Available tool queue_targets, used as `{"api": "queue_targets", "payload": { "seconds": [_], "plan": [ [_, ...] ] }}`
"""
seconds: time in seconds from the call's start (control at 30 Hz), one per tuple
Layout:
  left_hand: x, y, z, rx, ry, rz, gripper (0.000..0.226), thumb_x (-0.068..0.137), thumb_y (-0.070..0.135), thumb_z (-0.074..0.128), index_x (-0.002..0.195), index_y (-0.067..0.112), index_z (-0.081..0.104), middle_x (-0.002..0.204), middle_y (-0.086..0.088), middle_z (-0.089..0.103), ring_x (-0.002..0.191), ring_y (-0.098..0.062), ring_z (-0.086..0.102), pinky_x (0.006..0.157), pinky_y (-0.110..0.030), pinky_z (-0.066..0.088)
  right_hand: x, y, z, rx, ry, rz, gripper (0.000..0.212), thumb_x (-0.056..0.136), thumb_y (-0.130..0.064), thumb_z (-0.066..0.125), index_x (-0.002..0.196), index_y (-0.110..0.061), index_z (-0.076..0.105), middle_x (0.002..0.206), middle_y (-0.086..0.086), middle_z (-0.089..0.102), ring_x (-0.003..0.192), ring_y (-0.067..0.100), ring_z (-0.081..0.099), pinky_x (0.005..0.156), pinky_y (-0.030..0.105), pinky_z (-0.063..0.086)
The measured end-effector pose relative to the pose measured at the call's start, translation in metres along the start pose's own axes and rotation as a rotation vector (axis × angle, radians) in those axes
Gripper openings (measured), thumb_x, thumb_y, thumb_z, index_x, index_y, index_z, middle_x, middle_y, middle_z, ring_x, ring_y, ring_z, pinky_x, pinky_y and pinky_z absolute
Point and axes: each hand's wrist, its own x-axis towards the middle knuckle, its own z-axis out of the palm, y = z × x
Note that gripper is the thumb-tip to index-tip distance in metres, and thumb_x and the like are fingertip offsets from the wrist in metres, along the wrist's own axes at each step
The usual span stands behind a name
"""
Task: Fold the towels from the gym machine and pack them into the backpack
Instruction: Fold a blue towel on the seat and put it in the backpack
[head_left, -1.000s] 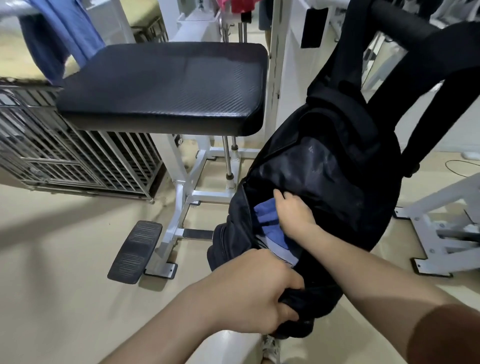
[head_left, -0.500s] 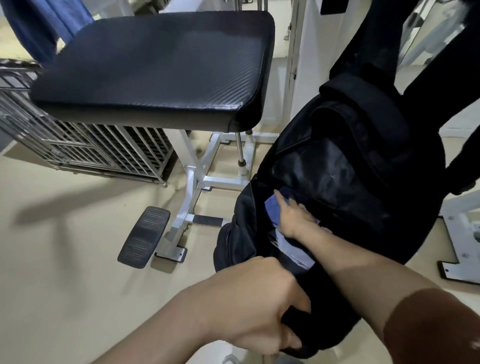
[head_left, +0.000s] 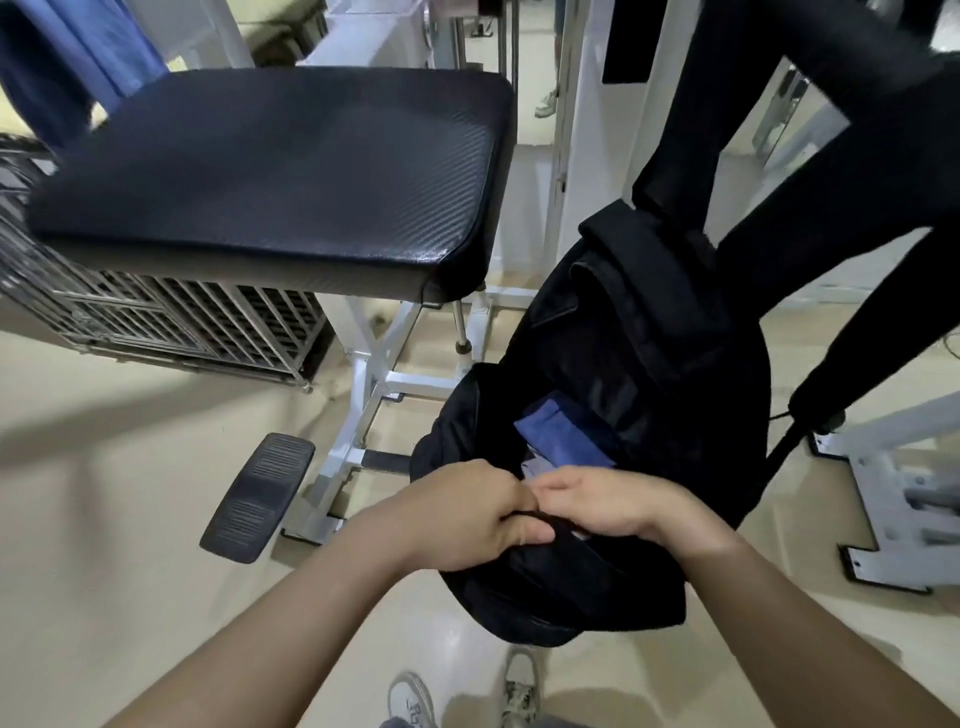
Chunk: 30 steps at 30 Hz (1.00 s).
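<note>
A black backpack (head_left: 649, 364) hangs by its straps from a padded black bar at the upper right, its main opening facing me. Inside the opening lies a folded blue towel (head_left: 563, 434) over a paler folded one. My left hand (head_left: 462, 512) grips the near rim of the opening, fingers curled round the black fabric. My right hand (head_left: 608, 501) sits at the same rim just right of the left one, its fingers curled over the edge; what they hold is hidden. Another blue towel (head_left: 104, 47) hangs at the top left behind the gym machine's seat.
The machine's black padded seat (head_left: 280, 171) stands left of the backpack on a white frame (head_left: 369, 374) with a black foot pedal (head_left: 257, 496). A metal wire cage (head_left: 171, 322) stands under and behind the seat. Another white machine base (head_left: 893, 493) is at the right. My shoes (head_left: 462, 696) are below.
My right hand has come out of the backpack and now rests at the rim beside my left hand. The blue towel stays inside, more of it showing. The view tilted up a little.
</note>
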Motion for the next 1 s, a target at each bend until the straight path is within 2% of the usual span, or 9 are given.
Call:
{"api": "queue_targets", "payload": {
  "seconds": [0.07, 0.17, 0.27, 0.47, 0.53, 0.67, 0.8, 0.9, 1.0],
  "plan": [
    [0.001, -0.012, -0.001, 0.03, -0.035, -0.03, 0.026, 0.096, 0.037, 0.051, 0.099, 0.016, 0.066, 0.09, -0.006, 0.068, 0.084, -0.023, 0.058, 0.068, -0.03, 0.037, -0.011, -0.003, 0.01, 0.062, -0.019, 0.034, 0.037, 0.097, -0.046, 0.044, 0.082, -0.024, 0.07, 0.084, -0.005, 0.065, 0.083, 0.009, 0.059, 0.079, 0.029, 0.044],
    [0.0, -0.025, 0.0, 0.12, -0.085, -0.032, 0.019, 0.093, 0.027, 0.055, 0.107, 0.02, 0.067, 0.097, -0.005, 0.069, 0.093, -0.025, 0.059, 0.07, -0.03, 0.038, -0.009, -0.01, 0.02, 0.067, 0.023, 0.033, 0.043, 0.1, -0.04, 0.043, 0.06, -0.027, 0.053, 0.058, -0.014, 0.048, 0.055, 0.001, 0.043, 0.057, 0.017, 0.034],
    [-0.001, -0.04, -0.004, 0.206, -0.06, -0.027, 0.021, 0.084, 0.024, 0.063, 0.104, 0.026, 0.07, 0.097, 0.004, 0.072, 0.095, -0.019, 0.061, 0.08, -0.03, 0.041, 0.0, -0.024, 0.024, -0.013, -0.007, 0.043, 0.036, 0.097, -0.034, 0.045, 0.063, -0.024, 0.044, 0.058, -0.007, 0.039, 0.052, 0.008, 0.033, 0.054, 0.024, 0.029],
    [-0.011, -0.075, -0.032, 0.128, 0.07, -0.063, 0.015, 0.082, 0.019, 0.055, 0.089, 0.02, 0.069, 0.083, 0.0, 0.07, 0.079, -0.019, 0.059, 0.071, -0.034, 0.049, 0.009, -0.083, 0.027, -0.126, 0.099, -0.016, 0.021, 0.093, -0.018, 0.047, 0.088, -0.017, 0.067, 0.092, 0.008, 0.075, 0.079, 0.013, 0.07, 0.07, 0.021, 0.047],
    [-0.02, -0.085, -0.049, 0.061, 0.144, -0.038, 0.014, 0.085, 0.021, 0.052, 0.086, 0.019, 0.065, 0.081, -0.001, 0.069, 0.076, -0.018, 0.058, 0.07, -0.034, 0.049, 0.008, -0.112, 0.024, -0.106, 0.242, -0.124, 0.021, 0.092, -0.013, 0.049, 0.086, -0.013, 0.069, 0.087, 0.008, 0.075, 0.074, 0.014, 0.07, 0.068, 0.019, 0.052],
    [-0.048, -0.107, -0.09, -0.133, 0.314, 0.038, 0.017, 0.085, 0.013, 0.049, 0.085, 0.019, 0.065, 0.079, 0.003, 0.069, 0.076, -0.013, 0.06, 0.072, -0.036, 0.049, 0.001, -0.176, 0.02, -0.107, 0.363, -0.296, 0.019, 0.093, -0.015, 0.053, 0.085, -0.009, 0.07, 0.08, 0.008, 0.074, 0.066, 0.014, 0.065, 0.071, 0.037, 0.055],
    [-0.083, -0.124, -0.143, -0.415, 0.573, 0.128, 0.028, 0.086, 0.002, 0.052, 0.085, 0.024, 0.07, 0.074, 0.009, 0.067, 0.066, -0.005, 0.058, 0.063, -0.021, 0.048, 0.001, -0.244, 0.019, -0.033, 0.474, -0.485, 0.019, 0.095, -0.008, 0.054, 0.087, 0.001, 0.069, 0.075, 0.014, 0.07, 0.058, 0.011, 0.059, 0.055, 0.012, 0.042],
    [-0.101, -0.147, -0.177, -0.595, 0.724, 0.171, 0.03, 0.092, 0.003, 0.051, 0.091, 0.024, 0.071, 0.07, 0.001, 0.068, 0.062, -0.013, 0.06, 0.063, -0.028, 0.051, 0.014, -0.284, 0.014, 0.039, 0.597, -0.57, 0.018, 0.096, -0.004, 0.052, 0.089, 0.004, 0.067, 0.072, 0.014, 0.068, 0.056, 0.014, 0.057, 0.051, 0.01, 0.039],
    [-0.104, -0.18, -0.204, -0.553, 0.888, 0.107, 0.03, 0.094, 0.009, 0.049, 0.092, 0.032, 0.069, 0.056, 0.006, 0.055, 0.054, -0.012, 0.049, 0.059, -0.031, 0.044, 0.034, -0.313, 0.003, 0.034, 0.791, -0.575, 0.017, 0.095, -0.009, 0.054, 0.092, -0.014, 0.07, 0.082, 0.005, 0.074, 0.066, 0.013, 0.064, 0.056, 0.012, 0.042]
  ]
}}
